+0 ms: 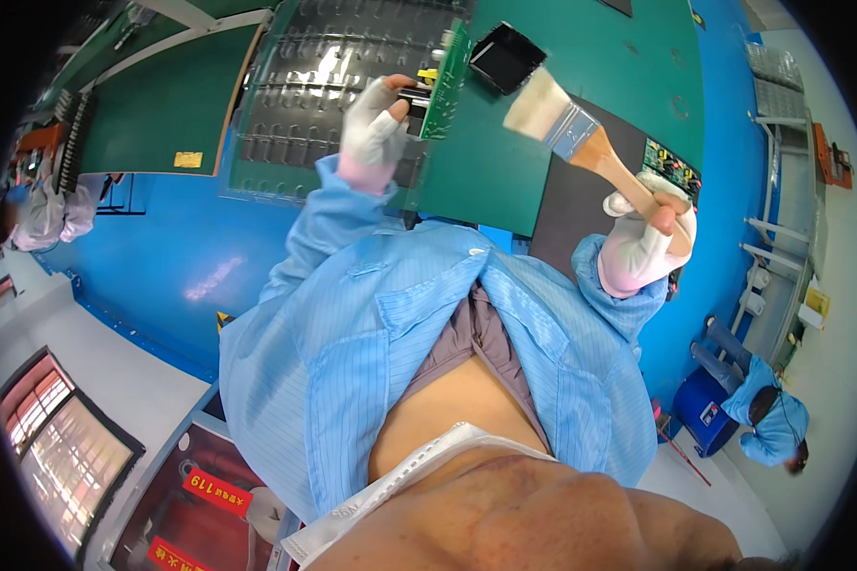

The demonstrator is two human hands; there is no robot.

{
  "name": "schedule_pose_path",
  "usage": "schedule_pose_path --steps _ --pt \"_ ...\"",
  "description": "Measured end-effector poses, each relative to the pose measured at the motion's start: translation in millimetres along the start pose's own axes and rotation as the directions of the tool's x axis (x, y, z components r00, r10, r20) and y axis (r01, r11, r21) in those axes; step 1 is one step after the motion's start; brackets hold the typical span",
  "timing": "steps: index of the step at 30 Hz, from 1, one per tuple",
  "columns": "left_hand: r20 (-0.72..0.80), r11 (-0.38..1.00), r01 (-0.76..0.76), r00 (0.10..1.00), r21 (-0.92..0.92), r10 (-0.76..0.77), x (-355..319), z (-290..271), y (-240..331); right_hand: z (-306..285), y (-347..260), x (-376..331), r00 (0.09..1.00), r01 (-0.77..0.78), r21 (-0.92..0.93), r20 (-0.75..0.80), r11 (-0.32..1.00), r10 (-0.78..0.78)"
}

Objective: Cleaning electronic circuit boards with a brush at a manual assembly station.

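Note:
My left hand [371, 131], in a white glove with bare fingertips, grips a green circuit board [446, 84] by the dark parts on its face. The board stands on edge, seen nearly side-on, with a yellow component near its top. In my gloved right hand [652, 224] is a flat paintbrush [605, 157], my fingers closed round its wooden handle. Its pale bristles point up and left, apart from the board and just below a small black open box [507, 59]. Another populated circuit board [671, 164] lies partly hidden behind my right hand.
A clear plastic tray [286, 143] with rows of slots lies left on the green table [628, 57]. A dark mat [581, 205] lies under the brush. Another green table [162, 105] stands far left. One person [767, 409] is at lower right, another [52, 214] far left.

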State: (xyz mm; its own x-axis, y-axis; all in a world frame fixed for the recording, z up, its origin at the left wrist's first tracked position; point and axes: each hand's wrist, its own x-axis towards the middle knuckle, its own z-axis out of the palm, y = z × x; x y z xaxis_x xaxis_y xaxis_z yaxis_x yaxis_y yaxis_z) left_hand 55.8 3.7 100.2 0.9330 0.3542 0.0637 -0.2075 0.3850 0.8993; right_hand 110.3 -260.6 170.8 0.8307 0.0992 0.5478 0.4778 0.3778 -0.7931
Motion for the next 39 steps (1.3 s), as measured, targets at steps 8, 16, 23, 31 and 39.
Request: schedule_pose_path --steps 8,16,23,31,39 --pt "0.149 0.547 0.192 0.981 -0.815 -0.123 6.4 15.5 -60.4 38.0 6.4 4.6 0.944 -0.296 0.137 -0.107 0.945 0.311" --pt "0.258 0.415 0.274 0.961 -0.867 -0.097 9.9 5.7 -70.5 61.7 10.0 5.8 0.912 -0.408 0.067 -0.004 0.91 0.409" --pt "0.139 0.531 0.173 0.985 -0.83 -0.105 4.8 10.1 -56.5 39.3 3.6 11.3 0.922 -0.387 -0.133 -0.064 0.913 0.382" --pt "0.164 0.639 0.221 0.975 -0.737 -0.148 -1.8 4.9 -66.1 76.3 17.7 30.2 0.954 -0.289 0.039 -0.075 0.957 0.291" --pt "0.094 0.663 0.232 0.967 -0.712 -0.238 -6.0 -4.6 -59.0 41.7 22.6 32.9 0.938 -0.329 0.025 -0.103 0.944 0.33"
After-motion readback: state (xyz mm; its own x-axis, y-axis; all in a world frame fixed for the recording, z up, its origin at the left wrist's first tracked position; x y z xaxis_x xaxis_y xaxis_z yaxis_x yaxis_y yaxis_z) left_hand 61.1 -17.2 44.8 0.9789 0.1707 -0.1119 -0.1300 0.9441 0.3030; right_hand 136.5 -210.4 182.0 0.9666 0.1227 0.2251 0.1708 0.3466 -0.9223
